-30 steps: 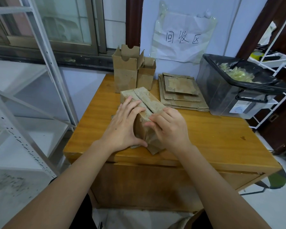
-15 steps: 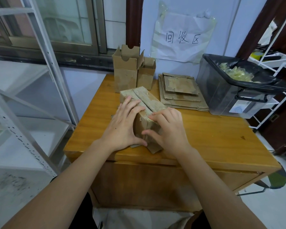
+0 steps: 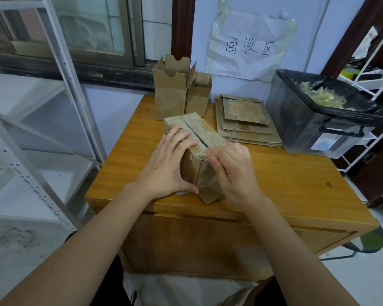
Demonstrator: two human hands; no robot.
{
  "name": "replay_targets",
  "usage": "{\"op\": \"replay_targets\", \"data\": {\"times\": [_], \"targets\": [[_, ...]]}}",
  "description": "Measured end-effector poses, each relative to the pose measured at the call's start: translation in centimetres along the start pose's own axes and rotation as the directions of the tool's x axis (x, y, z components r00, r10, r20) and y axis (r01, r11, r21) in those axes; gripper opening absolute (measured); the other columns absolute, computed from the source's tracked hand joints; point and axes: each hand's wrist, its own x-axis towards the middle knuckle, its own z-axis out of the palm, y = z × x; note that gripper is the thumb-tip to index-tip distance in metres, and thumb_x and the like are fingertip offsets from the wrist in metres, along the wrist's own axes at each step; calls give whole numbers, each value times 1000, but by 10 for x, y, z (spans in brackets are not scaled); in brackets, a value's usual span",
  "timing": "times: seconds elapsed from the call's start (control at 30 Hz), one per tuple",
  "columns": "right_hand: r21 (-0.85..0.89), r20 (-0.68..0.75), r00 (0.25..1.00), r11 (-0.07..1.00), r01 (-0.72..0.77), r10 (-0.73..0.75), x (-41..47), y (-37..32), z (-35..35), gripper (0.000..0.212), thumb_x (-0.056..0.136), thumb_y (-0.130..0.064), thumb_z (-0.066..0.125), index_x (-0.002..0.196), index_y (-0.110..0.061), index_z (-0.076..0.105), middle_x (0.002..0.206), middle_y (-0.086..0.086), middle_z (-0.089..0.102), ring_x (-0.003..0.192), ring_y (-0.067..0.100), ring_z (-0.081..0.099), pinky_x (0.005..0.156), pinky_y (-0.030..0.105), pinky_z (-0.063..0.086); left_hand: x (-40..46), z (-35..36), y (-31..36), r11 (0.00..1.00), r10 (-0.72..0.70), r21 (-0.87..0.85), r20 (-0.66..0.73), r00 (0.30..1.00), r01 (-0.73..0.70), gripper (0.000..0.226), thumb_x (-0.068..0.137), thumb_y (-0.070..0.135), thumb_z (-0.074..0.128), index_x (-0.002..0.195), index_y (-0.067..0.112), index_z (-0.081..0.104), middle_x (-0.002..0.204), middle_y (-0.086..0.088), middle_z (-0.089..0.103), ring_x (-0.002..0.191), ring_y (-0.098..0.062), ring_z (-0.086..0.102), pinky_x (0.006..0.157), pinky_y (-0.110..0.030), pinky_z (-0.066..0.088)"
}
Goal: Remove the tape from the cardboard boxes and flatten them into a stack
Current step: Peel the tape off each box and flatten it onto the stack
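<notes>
Both hands' fingers [image 3: 181, 138] clasp the cardboard box [image 3: 197, 151].

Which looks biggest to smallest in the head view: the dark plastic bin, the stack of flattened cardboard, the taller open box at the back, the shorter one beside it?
1. Dark plastic bin
2. Stack of flattened cardboard
3. Taller open cardboard box
4. Shorter open cardboard box

Wooden table [image 3: 285, 180] against pale blue wall [image 3: 307, 29], window [image 3: 91, 25] and white shelving [image 3: 60, 62] alongside.

box [image 3: 195, 133] before flattened stack [image 3: 245, 120], apparently apart
</notes>
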Motion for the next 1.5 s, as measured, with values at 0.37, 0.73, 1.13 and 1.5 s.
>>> {"op": "replay_targets", "data": {"times": [0.37,0.73,1.13,1.5], "targets": [[23,97,995,1000,11,-13,-7,-4,-9,38,107,-35,49,126,-9,70,125,1,68,117,21,60,115,42,34,0,0,1,1000,-7,-18,-5,1000,7,125,54,72,89,155,31,27,168,7,14,159,-12,-8,126,-60,19],[-104,-41,997,993,61,-66,-6,1,-1,26,106,-15,55,126,-5,69,112,5,74,103,24,67,104,41,48,0,0,2,1000,-10,-12,-8,1000,10,126,53,73,88,154,31,27,168,6,16,159,-13,-7,126,-59,19],[14,102,995,1000,7,-8,-8,-5,-13,33,101,-27,58,128,-10,68,128,0,69,120,19,60,114,41,37,-1,0,3,1000,-8,-15,-15,1000,7,126,54,72,88,155,29,26,168,6,15,159,-12,-9,127,-59,19],[94,87,961,958,-272,264,-1,-17,-12,36,96,-28,66,131,-19,66,121,-2,70,120,13,61,104,38,52,-3,0,1,1000,-8,-28,-18,1000,8,126,54,70,90,155,30,26,169,7,13,159,-11,-12,128,-58,16]]}}
